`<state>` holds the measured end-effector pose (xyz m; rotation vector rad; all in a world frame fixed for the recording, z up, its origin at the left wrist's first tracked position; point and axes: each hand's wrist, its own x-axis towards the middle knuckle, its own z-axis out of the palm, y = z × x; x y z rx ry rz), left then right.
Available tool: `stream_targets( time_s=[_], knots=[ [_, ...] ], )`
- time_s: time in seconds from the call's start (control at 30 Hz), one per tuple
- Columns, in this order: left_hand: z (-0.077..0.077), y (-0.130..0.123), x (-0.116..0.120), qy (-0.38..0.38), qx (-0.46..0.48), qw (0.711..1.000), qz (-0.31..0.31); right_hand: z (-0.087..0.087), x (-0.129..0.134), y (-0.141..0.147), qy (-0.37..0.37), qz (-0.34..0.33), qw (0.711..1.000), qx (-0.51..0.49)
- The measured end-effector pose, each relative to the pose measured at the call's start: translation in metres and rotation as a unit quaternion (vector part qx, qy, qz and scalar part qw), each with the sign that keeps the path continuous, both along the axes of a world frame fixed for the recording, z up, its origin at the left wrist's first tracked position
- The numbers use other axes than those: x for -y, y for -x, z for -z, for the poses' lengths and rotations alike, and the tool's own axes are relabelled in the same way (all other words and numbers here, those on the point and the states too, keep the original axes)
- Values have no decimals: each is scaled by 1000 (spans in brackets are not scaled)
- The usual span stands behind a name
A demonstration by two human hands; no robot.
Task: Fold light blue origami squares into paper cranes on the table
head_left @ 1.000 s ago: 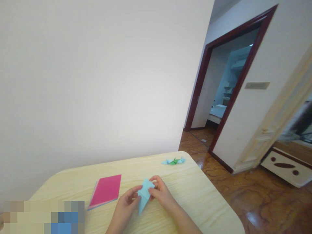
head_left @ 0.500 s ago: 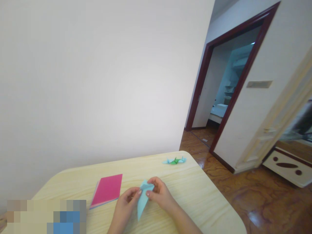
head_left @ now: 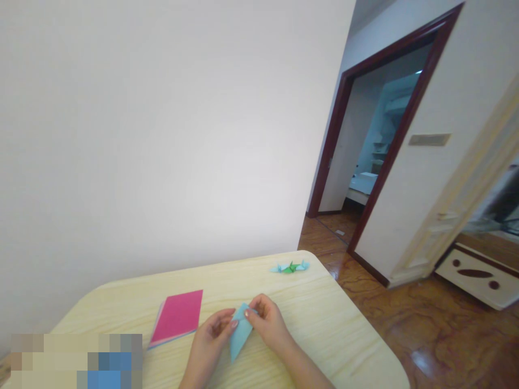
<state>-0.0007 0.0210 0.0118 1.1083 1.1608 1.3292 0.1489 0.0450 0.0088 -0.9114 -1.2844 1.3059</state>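
Observation:
Between my two hands is a piece of light blue folded paper (head_left: pixel 241 336), kite-shaped, with its long point toward me. My left hand (head_left: pixel 211 334) pinches its left edge between thumb and fingers. At the upper right edge my right hand (head_left: pixel 268 321) grips it, the thumb pressing on the top part. The paper's top corner shows a folded flap, and its right edge is partly hidden by the right hand. Both hands are just above the wooden table (head_left: pixel 324 324).
A stack of coloured paper with a pink sheet (head_left: pixel 178 316) on top lies left of my hands. Small folded paper figures, blue and green (head_left: pixel 291 268), sit near the far right corner. A white wall (head_left: pixel 182 162) rises behind the table; a blurred patch covers the lower left.
The raised flap at the paper's top now lies flatter, making a pointed top corner. My right thumb has moved slightly up onto it. My left hand stays nearly in place.

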Motion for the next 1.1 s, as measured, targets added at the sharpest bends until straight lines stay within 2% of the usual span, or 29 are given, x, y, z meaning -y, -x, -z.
stream_targets(
  time_s=[0.13,0.3,0.53,0.6,0.77,0.93,1.03,1.1],
  knots=[
    [1,1,0,-19,-42,999,10,-3,2,1,-4,0,1000,-27],
    [-1,2,3,-24,-90,996,12,-3,2,1,2,10,1000,-1],
    [-8,-4,9,-32,-137,990,15,0,4,0,-32,13,994,105],
    [-9,-6,9,-29,-146,989,26,2,4,1,-21,7,994,103],
    [-6,-5,8,4,-102,995,22,5,-2,1,41,-25,996,77],
    [-4,2,5,10,-40,999,-20,3,-4,-9,90,-95,989,68],
    [-5,4,3,14,-33,999,-27,1,-3,-13,120,-141,981,65],
    [-7,4,2,16,-31,999,-28,-3,-2,-14,127,-148,979,53]
  ],
)
